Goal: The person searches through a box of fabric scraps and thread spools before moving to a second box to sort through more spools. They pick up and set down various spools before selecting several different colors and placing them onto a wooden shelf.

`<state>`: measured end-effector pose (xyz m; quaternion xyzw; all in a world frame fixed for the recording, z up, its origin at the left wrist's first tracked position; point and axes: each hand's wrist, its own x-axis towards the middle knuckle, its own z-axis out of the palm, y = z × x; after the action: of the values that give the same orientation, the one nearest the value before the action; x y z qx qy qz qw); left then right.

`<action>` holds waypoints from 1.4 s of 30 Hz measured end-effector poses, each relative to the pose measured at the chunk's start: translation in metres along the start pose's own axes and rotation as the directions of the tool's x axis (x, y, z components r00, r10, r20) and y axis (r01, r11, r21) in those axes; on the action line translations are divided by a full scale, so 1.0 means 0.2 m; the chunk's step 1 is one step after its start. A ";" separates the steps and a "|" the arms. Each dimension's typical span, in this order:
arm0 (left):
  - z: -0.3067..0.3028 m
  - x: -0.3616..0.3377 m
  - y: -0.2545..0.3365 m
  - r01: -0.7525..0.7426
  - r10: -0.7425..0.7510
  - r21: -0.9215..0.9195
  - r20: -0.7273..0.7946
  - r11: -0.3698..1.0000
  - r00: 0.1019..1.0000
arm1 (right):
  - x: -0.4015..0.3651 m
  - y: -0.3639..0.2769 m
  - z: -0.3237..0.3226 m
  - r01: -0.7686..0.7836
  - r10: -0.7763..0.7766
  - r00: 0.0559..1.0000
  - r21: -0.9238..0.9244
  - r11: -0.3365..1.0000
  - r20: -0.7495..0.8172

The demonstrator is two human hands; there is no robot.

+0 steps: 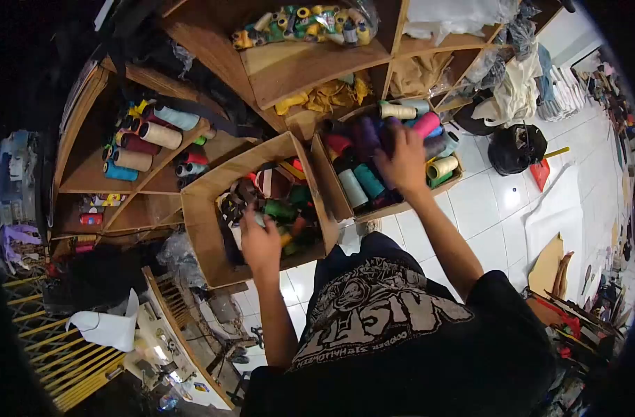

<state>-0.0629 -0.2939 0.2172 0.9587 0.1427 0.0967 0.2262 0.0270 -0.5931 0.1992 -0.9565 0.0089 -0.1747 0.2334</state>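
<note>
My left hand (260, 244) reaches down into the left cardboard box (205, 240), its fingers blurred among mixed items. A green thread cone (280, 209) lies just beyond its fingertips, and something pale shows by the fingers; I cannot tell whether they grip it. Over the right cardboard box (342, 198), my right hand (405, 161) has its fingers curled at a purple thread cone (366, 136), which is smeared by motion. Around it lie a teal cone (368, 180), a pale blue cone (352, 187), a pink cone (426, 125) and a cream cone (443, 167).
Wooden shelves (317, 73) rise behind both boxes, with stacked thread cones (160, 135) at left and a bag of small spools (307, 24) above. A black bag (516, 148) sits on the white tiled floor (481, 201) at right. A sewing machine (154, 347) stands lower left.
</note>
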 end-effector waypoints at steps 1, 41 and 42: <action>0.04 0.02 0.03 -0.097 0.097 0.016 -0.021 0.995 0.995 | 0.02 0.04 -0.04 -0.046 0.045 0.999 -0.133 0.990 -0.010; 0.41 0.05 0.22 0.800 0.055 -0.536 0.821 -0.268 0.568 | -0.01 -0.03 0.25 -0.349 0.039 0.789 0.394 0.851 0.614; 0.36 0.07 0.30 0.788 0.068 -0.545 0.809 -0.288 0.584 | 0.00 -0.10 0.10 -0.353 0.007 0.775 0.424 0.834 0.631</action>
<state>-0.0173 -0.3700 0.1823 0.3122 0.2699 -0.2088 0.8866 0.0318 -0.5670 0.1917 -0.8553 -0.0184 0.1691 0.4894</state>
